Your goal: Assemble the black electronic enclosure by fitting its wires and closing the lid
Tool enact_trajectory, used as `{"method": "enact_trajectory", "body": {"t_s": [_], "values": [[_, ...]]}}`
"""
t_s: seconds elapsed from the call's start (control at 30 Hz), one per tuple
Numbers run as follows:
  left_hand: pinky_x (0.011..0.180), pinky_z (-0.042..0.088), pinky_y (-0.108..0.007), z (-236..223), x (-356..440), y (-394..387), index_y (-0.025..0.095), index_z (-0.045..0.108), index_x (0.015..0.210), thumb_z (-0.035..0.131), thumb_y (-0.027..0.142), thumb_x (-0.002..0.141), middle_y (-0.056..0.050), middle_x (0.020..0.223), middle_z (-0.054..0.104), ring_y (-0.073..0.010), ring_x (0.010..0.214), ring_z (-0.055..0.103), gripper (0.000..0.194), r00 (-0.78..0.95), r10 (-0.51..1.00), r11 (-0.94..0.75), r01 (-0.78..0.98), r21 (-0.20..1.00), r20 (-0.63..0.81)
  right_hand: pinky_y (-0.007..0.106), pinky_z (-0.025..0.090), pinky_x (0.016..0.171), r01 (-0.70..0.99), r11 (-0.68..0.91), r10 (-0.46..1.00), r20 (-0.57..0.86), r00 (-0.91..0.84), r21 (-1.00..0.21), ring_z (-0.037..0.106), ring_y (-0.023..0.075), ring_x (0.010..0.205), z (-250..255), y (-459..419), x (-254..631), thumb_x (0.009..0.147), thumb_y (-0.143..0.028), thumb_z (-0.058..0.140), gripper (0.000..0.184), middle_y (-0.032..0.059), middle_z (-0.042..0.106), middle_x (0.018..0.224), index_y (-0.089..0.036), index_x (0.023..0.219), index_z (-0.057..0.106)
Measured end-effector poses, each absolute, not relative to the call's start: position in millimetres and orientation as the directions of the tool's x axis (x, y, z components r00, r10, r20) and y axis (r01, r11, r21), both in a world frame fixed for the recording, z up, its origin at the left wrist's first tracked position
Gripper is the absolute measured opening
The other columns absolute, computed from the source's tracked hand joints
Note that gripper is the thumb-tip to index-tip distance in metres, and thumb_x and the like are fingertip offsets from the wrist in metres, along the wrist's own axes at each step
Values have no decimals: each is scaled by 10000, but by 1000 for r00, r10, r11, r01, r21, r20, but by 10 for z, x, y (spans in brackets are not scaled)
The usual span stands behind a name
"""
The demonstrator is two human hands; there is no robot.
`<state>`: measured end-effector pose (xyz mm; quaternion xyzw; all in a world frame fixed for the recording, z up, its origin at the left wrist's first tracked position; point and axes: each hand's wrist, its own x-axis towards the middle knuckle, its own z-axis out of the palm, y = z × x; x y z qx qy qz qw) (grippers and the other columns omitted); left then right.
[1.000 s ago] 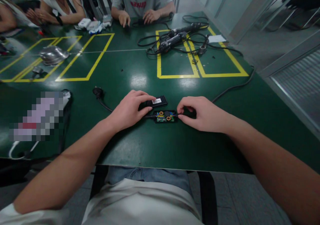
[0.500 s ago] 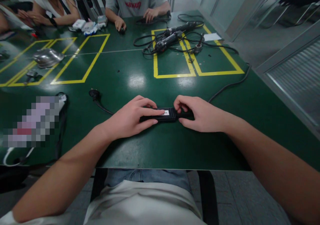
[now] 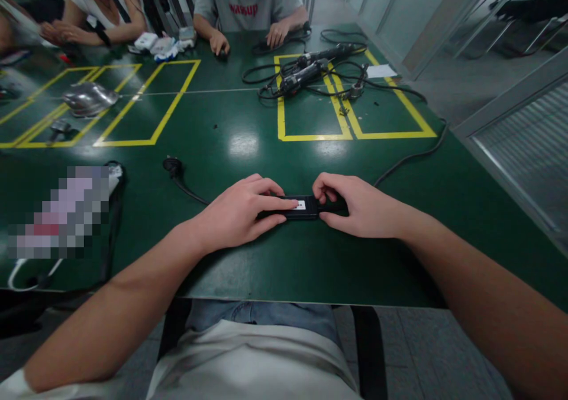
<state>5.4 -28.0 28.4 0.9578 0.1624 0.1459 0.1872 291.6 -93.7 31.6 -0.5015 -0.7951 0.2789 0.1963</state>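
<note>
A slim black box (image 3: 312, 207) with a small white patch lies lengthwise on the green table in front of me, its kind unclear. My left hand (image 3: 255, 206) grips its left part, thumb on the near side, fingers on the far side, index fingertip on the white patch. At the right end of the box, my right hand (image 3: 350, 203) pinches the black cable end (image 3: 335, 207) with curled fingers and thumb. From under my left wrist, a cord runs out to a black plug (image 3: 172, 165). Another black cord (image 3: 410, 151) runs from behind my right hand to the table's right edge.
Black corded tools (image 3: 306, 74) lie tangled in yellow-taped rectangles at the far right. A shiny metal piece (image 3: 90, 99) sits far left. A blurred-out object (image 3: 62, 210) with straps lies at near left. Across the table, a person in a grey shirt (image 3: 244, 0) rests both hands on it.
The view has shifted slightly, so things on the table appear a little further right. Both my hands keep their places on the box and cable end.
</note>
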Motion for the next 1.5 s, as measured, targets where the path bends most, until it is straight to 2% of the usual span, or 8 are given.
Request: {"method": "enact_trajectory", "body": {"t_s": [0.2,0.37,0.43,0.6,0.73,0.9,1.23,1.5], "values": [[1008,591,-397,309,87,-296,197,705,1448,635,304,1088,-100,1240,794,-232,1055,730,382,792,575,-726,380,573,204,322,442,689,680,332,915,49,-400,-654,579,199,742,289,-940,2929,795,-213,722,264,5,653,870,-261,974,533],[921,580,-413,241,97,-222,193,712,1279,706,287,1018,-77,1102,784,-256,996,708,278,646,739,-646,597,476,191,313,442,673,681,347,915,74,-396,-645,579,189,722,259,-944,2925,854,-265,724,227,-4,641,833,-265,967,526],[922,579,-424,221,91,-205,200,728,1203,694,285,1024,-75,1080,787,-266,1004,701,200,676,716,-673,604,427,172,313,434,667,673,367,908,91,-408,-643,578,188,713,262,-945,2914,868,-267,714,179,0,646,819,-258,949,554],[1075,555,-470,300,52,-241,194,762,1082,627,317,1070,-125,1318,752,-285,1186,692,183,746,606,-783,497,375,275,316,428,667,661,396,898,117,-425,-638,587,186,704,276,-941,2887,866,-246,699,97,8,678,801,-246,907,611],[913,560,-392,380,32,-297,189,729,1026,635,339,1055,-97,1106,727,-254,1021,698,179,812,543,-812,443,380,214,310,427,668,663,405,894,121,-431,-630,590,175,690,284,-940,2881,877,-228,699,61,3,687,776,-238,866,640],[720,470,-308,379,43,-326,196,664,1008,609,255,1051,-49,971,696,-190,807,644,91,844,529,-794,457,401,86,305,436,669,660,406,897,138,-419,-632,600,169,683,259,-949,2878,881,-221,705,24,4,711,779,-231,897,690],[754,483,-298,408,46,-322,187,682,1003,630,241,1044,-49,986,688,-183,829,640,85,825,538,-780,409,473,172,310,440,635,627,439,892,226,-392,-643,586,170,657,270,-967,2887,889,-245,683,24,19,707,771,-226,881,694],[753,475,-276,380,51,-309,192,699,977,644,221,1066,-44,987,694,-173,826,652,108,848,510,-789,395,471,142,313,449,651,635,433,890,192,-413,-640,612,171,662,270,-961,2908,919,-230,679,82,20,728,761,-223,844,712]]}}
